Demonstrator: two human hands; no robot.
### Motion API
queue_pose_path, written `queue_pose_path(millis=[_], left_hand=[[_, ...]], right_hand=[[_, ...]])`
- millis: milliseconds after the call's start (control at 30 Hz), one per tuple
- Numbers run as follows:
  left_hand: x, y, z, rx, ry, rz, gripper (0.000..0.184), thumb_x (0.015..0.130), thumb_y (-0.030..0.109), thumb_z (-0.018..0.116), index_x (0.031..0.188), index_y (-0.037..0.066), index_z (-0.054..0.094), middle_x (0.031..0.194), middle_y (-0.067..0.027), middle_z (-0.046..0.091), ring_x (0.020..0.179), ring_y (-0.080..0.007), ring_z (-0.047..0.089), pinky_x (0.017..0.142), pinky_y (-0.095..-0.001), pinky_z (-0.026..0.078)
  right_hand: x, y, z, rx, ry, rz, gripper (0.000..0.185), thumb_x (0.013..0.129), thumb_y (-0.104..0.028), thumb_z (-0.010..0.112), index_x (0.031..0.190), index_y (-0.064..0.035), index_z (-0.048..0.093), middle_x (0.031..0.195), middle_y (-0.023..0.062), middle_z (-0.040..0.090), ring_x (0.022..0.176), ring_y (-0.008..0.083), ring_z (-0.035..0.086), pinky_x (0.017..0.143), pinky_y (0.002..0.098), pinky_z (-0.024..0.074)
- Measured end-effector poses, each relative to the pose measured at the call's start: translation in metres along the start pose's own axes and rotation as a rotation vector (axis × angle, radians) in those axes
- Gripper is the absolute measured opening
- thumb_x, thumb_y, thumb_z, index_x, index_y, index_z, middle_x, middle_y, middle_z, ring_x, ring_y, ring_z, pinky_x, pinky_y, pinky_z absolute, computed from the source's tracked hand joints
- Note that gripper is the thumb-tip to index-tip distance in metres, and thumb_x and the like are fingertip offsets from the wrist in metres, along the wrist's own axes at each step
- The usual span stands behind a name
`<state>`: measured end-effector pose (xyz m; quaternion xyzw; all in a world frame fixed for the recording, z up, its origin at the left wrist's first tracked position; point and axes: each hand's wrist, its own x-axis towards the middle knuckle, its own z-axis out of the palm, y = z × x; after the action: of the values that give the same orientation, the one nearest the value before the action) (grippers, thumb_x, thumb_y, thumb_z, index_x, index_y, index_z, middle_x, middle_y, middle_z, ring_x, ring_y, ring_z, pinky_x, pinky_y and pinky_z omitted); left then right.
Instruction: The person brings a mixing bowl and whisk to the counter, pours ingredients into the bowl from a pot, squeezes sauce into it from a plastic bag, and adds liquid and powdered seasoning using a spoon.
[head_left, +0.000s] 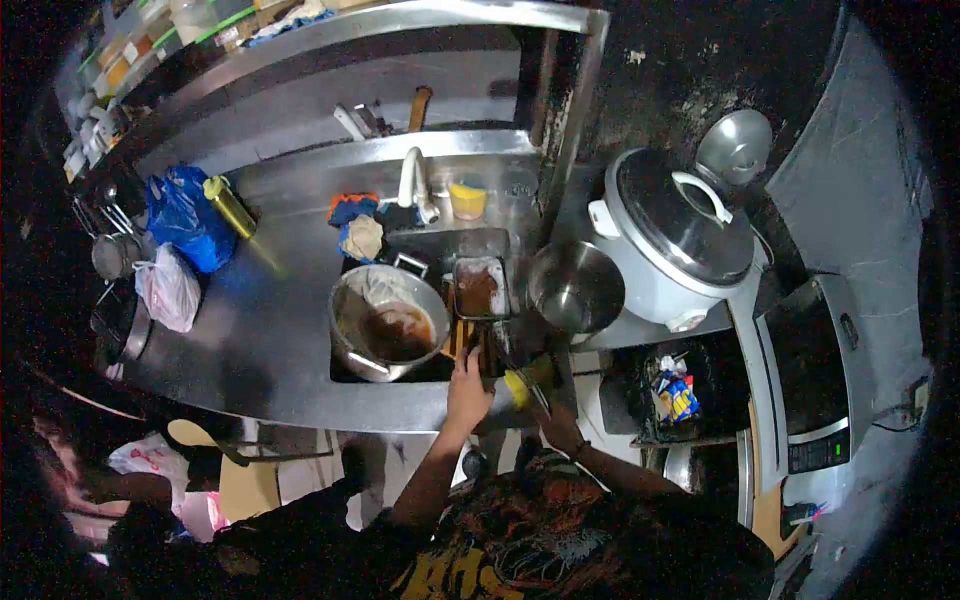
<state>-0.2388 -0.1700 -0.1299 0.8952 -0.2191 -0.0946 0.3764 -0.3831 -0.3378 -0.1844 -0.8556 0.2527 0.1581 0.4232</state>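
My left hand point(467, 388) reaches over the front edge of the sink point(420, 408), its fingers closed by the brown wooden pieces point(464, 336) that stick up there; what it grips is partly hidden. In shadow to its right, my right hand point(560, 428) is closed at a yellow sponge point(516, 388), beside a thin, dark-and-shiny item I cannot make out. Left of my hands, a large metal pot point(345, 345) holds brownish liquid and suds. Behind them sits a rectangular pan point(482, 290) with brown, foamy water.
A steel bowl point(577, 288) and a big white rice cooker point(655, 250) stand right of the sink. The white faucet point(410, 180), cloths point(360, 238) and a yellow tub point(467, 199) are behind it. Bags point(185, 215) and a yellow bottle point(230, 205) stand left.
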Motion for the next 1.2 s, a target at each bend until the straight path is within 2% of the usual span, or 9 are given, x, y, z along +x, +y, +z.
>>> queue_pose_path(millis=[67, 267, 367, 467, 567, 667, 767, 1033, 1200], left_hand=[[0.002, 0.004, -0.006, -0.049, 0.106, 0.097, 0.076, 0.064, 0.005, 0.068, 0.131, 0.007, 0.032, 0.131, -0.0236, 0.036, 0.117, -0.0415, 0.040, 0.098, -0.0434, 0.037], [0.009, 0.008, -0.019, -0.010, 0.193, 0.088, 0.067, 0.068, 0.005, 0.065, 0.127, 0.003, 0.034, 0.123, -0.0223, 0.042, 0.114, -0.0412, 0.042, 0.096, -0.0440, 0.038], [0.012, -0.001, -0.011, -0.020, 0.191, 0.054, 0.065, 0.069, 0.006, 0.065, 0.126, 0.002, 0.034, 0.123, -0.0228, 0.042, 0.113, -0.0412, 0.043, 0.095, -0.0443, 0.038], [0.012, 0.008, -0.015, -0.038, 0.202, 0.006, 0.064, 0.069, 0.006, 0.065, 0.125, 0.002, 0.035, 0.121, -0.0232, 0.043, 0.112, -0.0410, 0.043, 0.095, -0.0439, 0.038], [0.010, 0.013, -0.001, -0.118, 0.376, -0.021, 0.061, 0.069, 0.004, 0.064, 0.124, 0.001, 0.035, 0.118, -0.0229, 0.043, 0.111, -0.0397, 0.044, 0.095, -0.0427, 0.038], [0.012, 0.029, 0.003, -0.259, 0.685, -0.037, 0.059, 0.070, 0.001, 0.063, 0.123, 0.001, 0.036, 0.115, -0.0222, 0.043, 0.109, -0.0380, 0.044, 0.095, -0.0413, 0.036], [0.015, 0.042, 0.018, -0.364, 0.842, -0.085, 0.057, 0.072, 0.000, 0.063, 0.122, 0.001, 0.037, 0.117, -0.0216, 0.041, 0.107, -0.0371, 0.043, 0.096, -0.0404, 0.035], [0.038, 0.115, 0.083, -0.126, 0.221, 0.323, 0.051, 0.070, 0.025, 0.076, 0.114, 0.014, 0.054, 0.147, -0.0265, 0.008, 0.133, -0.0442, 0.018, 0.105, -0.0439, 0.027], [0.049, 0.116, 0.100, -0.133, 0.424, 0.115, 0.045, 0.066, 0.034, 0.078, 0.099, 0.009, 0.059, 0.142, -0.0365, 0.001, 0.130, -0.0463, 0.024, 0.104, -0.0429, 0.030]], right_hand=[[-0.008, -0.013, 0.010, 0.235, 0.272, -0.123, 0.046, 0.089, -0.039, 0.053, 0.118, -0.0034, 0.049, 0.097, 0.0171, 0.063, 0.080, 0.0334, 0.060, 0.065, 0.0443, 0.0460], [-0.016, -0.014, 0.009, 0.095, 0.284, -0.232, 0.043, 0.089, -0.038, 0.053, 0.113, -0.0025, 0.051, 0.093, 0.0133, 0.064, 0.078, 0.0296, 0.060, 0.066, 0.0435, 0.0463], [0.005, 0.009, 0.005, 0.166, 0.236, -0.547, 0.047, 0.088, -0.040, 0.053, 0.116, -0.0022, 0.050, 0.098, 0.0168, 0.063, 0.083, 0.0285, 0.061, 0.070, 0.0417, 0.0478], [0.019, 0.022, 0.012, 0.073, 0.147, -0.269, 0.046, 0.089, -0.039, 0.053, 0.118, -0.0031, 0.051, 0.097, 0.0173, 0.062, 0.083, 0.0250, 0.061, 0.069, 0.0394, 0.0477], [0.053, 0.053, 0.024, 0.905, -0.063, -0.183, 0.025, 0.090, -0.032, 0.054, 0.086, -0.0073, 0.051, 0.058, 0.0009, 0.045, 0.055, 0.0139, 0.048, 0.051, 0.0330, 0.0377], [0.049, 0.044, -0.024, 0.476, 0.029, -0.351, 0.021, 0.089, -0.027, 0.056, 0.088, -0.0076, 0.049, 0.055, -0.0016, 0.042, 0.051, 0.0106, 0.045, 0.046, 0.0303, 0.0345], [-0.018, -0.037, -0.087, 0.606, 0.108, -0.461, 0.016, 0.089, -0.022, 0.056, 0.092, -0.0079, 0.049, 0.055, -0.0029, 0.042, 0.048, 0.0078, 0.042, 0.043, 0.0279, 0.0317], [-0.022, -0.043, -0.203, 0.624, -0.035, -0.574, 0.019, 0.089, -0.024, 0.051, 0.095, -0.0064, 0.048, 0.051, -0.0036, 0.037, 0.038, 0.0055, 0.033, 0.037, 0.0218, 0.0269], [-0.010, -0.030, -0.238, 0.682, -0.143, -0.358, 0.018, 0.091, -0.024, 0.051, 0.097, -0.0078, 0.046, 0.050, -0.0014, 0.038, 0.035, 0.0075, 0.034, 0.032, 0.0236, 0.0260]])
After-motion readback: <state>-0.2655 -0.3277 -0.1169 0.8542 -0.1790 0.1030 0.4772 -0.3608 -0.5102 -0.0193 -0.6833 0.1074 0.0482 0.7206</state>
